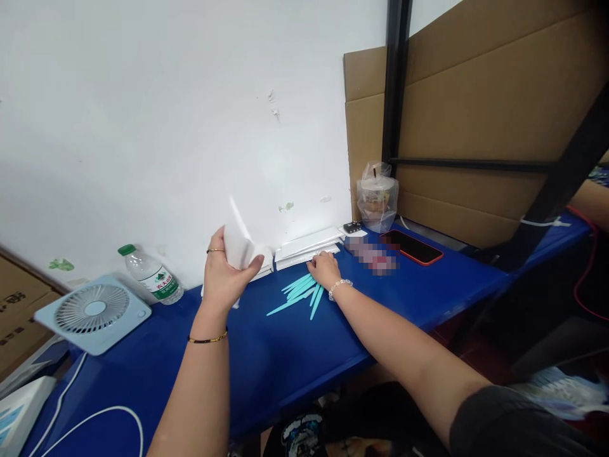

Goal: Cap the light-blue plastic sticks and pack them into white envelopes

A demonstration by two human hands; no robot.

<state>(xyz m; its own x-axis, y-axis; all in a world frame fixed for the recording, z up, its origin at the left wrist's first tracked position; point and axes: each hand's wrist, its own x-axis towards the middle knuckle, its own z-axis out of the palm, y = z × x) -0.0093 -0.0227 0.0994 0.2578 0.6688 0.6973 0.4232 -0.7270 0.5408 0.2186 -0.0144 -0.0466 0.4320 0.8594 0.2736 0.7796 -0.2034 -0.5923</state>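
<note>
My left hand (222, 270) is raised above the table, closed round a thin white folded piece (238, 238) that looks like card or a flat carton, slightly blurred. Thumb and fingers hold it from either side. On the blue table, my right hand (326, 270) rests with bent fingers at the upper ends of a loose pile of turquoise pointed sticks (299, 289). Its fingertips are partly hidden, so what they pinch is unclear. Just behind it lies a stack of flat white pieces (307, 244). More white pieces (264, 263) lie left of that stack.
A light-blue fan (95, 311) and a water bottle (155, 276) stand at left. A phone (412, 247), a bagged drink cup (377, 197) and a blurred-out item (371, 255) are at right. Behind are a white wall (190, 114), cardboard (476, 108) and a dark post (397, 76).
</note>
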